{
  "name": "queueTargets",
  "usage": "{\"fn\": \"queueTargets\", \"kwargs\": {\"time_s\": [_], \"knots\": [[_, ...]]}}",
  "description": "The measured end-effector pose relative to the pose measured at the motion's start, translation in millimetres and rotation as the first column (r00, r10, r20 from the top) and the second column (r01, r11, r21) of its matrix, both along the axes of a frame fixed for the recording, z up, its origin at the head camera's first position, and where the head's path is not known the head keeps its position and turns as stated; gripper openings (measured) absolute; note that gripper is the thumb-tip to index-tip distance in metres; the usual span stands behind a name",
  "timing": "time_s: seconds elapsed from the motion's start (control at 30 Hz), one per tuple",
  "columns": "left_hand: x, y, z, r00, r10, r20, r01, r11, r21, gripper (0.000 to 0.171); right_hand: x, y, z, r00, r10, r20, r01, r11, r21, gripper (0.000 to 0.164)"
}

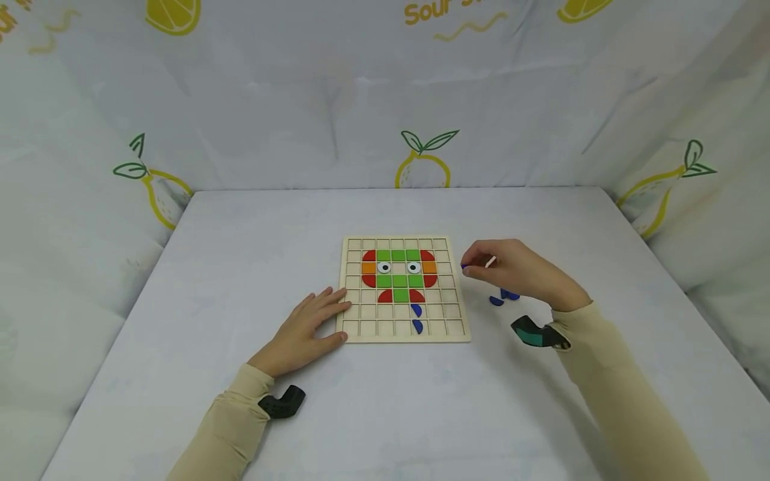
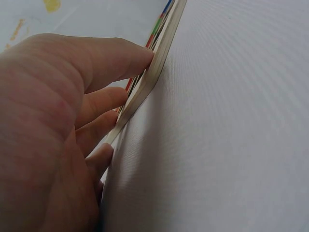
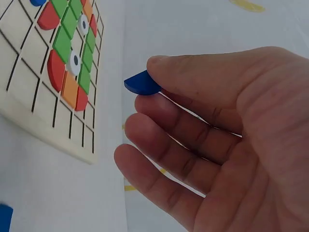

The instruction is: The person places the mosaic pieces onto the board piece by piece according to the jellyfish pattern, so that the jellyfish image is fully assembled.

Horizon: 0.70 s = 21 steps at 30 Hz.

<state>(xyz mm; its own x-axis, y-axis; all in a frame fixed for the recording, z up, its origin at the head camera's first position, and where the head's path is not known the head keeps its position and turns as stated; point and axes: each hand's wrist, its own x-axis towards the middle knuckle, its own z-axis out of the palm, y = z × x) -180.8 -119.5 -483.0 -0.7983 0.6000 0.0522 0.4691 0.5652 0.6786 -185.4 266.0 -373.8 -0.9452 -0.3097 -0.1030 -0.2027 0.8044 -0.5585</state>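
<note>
A wooden grid board (image 1: 452,327) lies mid-table, with green, red and orange tiles and two eye pieces (image 1: 414,267) set in its squares. Two blue half-round tiles (image 1: 418,326) sit in a column low on the board. My left hand (image 1: 303,333) rests at the board's left edge, fingers spread and fairly straight, fingertips touching the rim. Just right of the board, my right hand (image 1: 517,270) pinches a blue half-round tile (image 3: 142,83) between thumb and fingertips; its other fingers curve loosely below.
Several loose blue tiles (image 1: 496,301) lie on the white table right of the board, partly under my right hand. Dark wrist cameras (image 1: 283,403) are strapped to both sleeves. A white cloth (image 1: 289,120) printed with lemons surrounds the table at the back and sides.
</note>
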Motion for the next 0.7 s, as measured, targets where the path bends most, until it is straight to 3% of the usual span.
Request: {"fn": "queueTargets", "kwargs": {"time_s": [0.43, 0.7], "knots": [[-0.9, -1.1, -2.8, 1.0, -0.005, 0.001, 0.005, 1.0, 0.0, 0.058, -14.5, -37.1, -9.0, 0.997, 0.043, 0.066, -0.036, 0.993, -0.113, 0.008], [-2.4, -1.9, -4.1, 1.0, -0.008, -0.005, 0.008, 1.0, -0.003, 0.058, -20.9, -60.6, -23.2, 0.99, 0.082, 0.119, -0.068, 0.991, -0.113, 0.011]]}}
